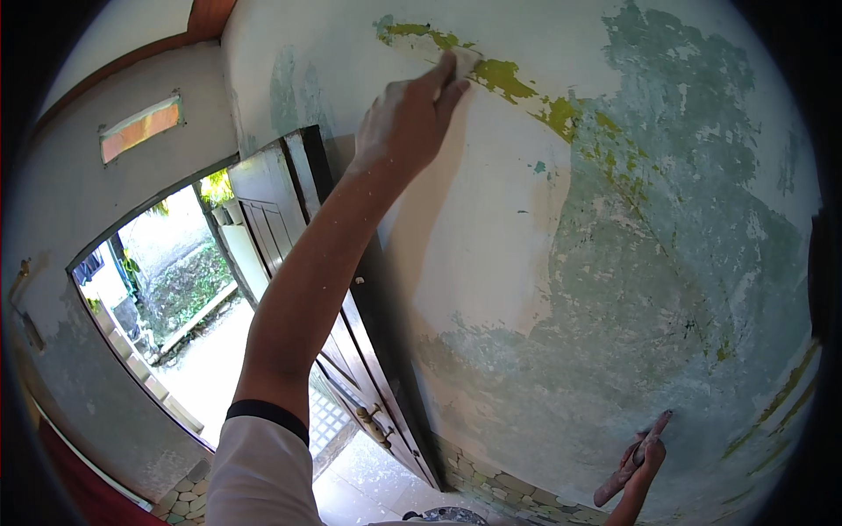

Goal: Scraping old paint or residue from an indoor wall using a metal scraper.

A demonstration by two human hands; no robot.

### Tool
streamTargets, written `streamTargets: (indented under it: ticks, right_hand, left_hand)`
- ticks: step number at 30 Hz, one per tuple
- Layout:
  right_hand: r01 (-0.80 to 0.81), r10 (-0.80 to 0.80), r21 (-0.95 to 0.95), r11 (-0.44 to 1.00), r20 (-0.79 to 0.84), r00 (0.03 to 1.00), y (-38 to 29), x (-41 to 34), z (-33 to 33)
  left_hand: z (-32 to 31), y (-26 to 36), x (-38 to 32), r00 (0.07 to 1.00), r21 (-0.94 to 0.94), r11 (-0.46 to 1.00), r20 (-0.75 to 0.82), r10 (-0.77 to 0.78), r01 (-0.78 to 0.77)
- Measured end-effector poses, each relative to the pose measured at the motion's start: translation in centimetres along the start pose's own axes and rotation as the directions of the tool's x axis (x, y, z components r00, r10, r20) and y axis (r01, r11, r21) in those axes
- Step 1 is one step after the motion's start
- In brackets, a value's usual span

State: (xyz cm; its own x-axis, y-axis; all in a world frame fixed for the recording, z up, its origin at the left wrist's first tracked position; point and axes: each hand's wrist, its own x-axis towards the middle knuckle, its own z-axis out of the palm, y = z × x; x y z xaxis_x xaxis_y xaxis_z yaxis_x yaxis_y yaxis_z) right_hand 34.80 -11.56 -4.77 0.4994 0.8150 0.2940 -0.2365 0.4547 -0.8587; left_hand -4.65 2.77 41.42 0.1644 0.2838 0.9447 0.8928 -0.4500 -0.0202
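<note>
My left hand point(409, 121) is raised high, with pale dust on its back. Between thumb and fingers it pinches a small pale flat scraper point(468, 62), pressed against the wall point(493, 217). Around that blade runs a ragged olive-yellow streak point(505, 77) across the smooth white filler coat. Low on the right, my right hand point(648, 458) grips a plaster-smeared tool point(618, 478) by its stout handle. This tool tilts up to the right, and its exact kind is unclear. Grey-green bare patches point(631, 276) spread over the wall's right half.
On the left, a dark wooden door point(355, 368) with a brass handle point(373, 426) stands open by the bright doorway point(197, 342). A stone-patterned strip point(513, 490) lines the wall's foot. A round speckled thing point(454, 515) shows at the bottom edge, above pale floor tiles point(368, 483).
</note>
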Motion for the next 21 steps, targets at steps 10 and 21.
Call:
streamTargets:
  ticks: [10, 21]
  right_hand:
    - [-0.014, 0.014, 0.033, 0.999, 0.014, 1.0, 0.2, 0.1, 0.1]
    - [-0.011, 0.011, 0.028, 1.0, -0.001, 1.0, 0.5, 0.1, 0.4]
  left_hand:
    - [-0.1, -2.1, 1.3, 0.999, -0.038, 0.999, -0.033, -0.006, 0.005]
    - [-1.1, -3.9, 3.4, 0.994, -0.048, 0.993, -0.011, -0.11, 0.109]
